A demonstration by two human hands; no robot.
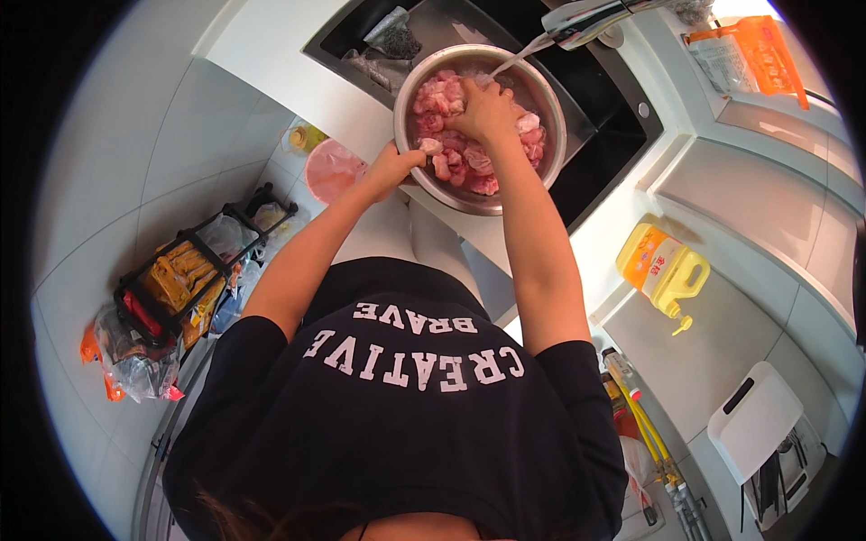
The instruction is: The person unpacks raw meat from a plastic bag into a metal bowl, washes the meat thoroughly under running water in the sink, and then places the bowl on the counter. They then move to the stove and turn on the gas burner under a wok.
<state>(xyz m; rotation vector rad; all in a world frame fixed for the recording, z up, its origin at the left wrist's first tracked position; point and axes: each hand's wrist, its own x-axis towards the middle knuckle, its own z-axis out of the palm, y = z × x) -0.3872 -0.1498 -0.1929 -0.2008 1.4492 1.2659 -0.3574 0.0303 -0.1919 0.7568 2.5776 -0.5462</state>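
Observation:
A round stainless steel bowl [556, 128] holds chunks of raw meat [477, 159] in water, at the near edge of a dark sink [612, 145]. My left hand [394, 170] grips the bowl's rim at its near left side, thumb on top; the fingers beneath are mostly hidden. Inside the bowl, my right hand [488, 111] rests on the meat with its fingers apart and the tips partly hidden in the water and meat. From a chrome faucet [583, 26] above, a stream of water runs into the bowl beside the right fingers.
Crumpled grey cloths [392, 44] lie in the sink's left part. A yellow detergent jug [659, 264] stands on the right counter, with a white cutting board [754, 419] in a rack nearer me. At left are a pink bin [331, 172] and a black rack [181, 284] of packages. An orange packet [768, 57] lies upper right.

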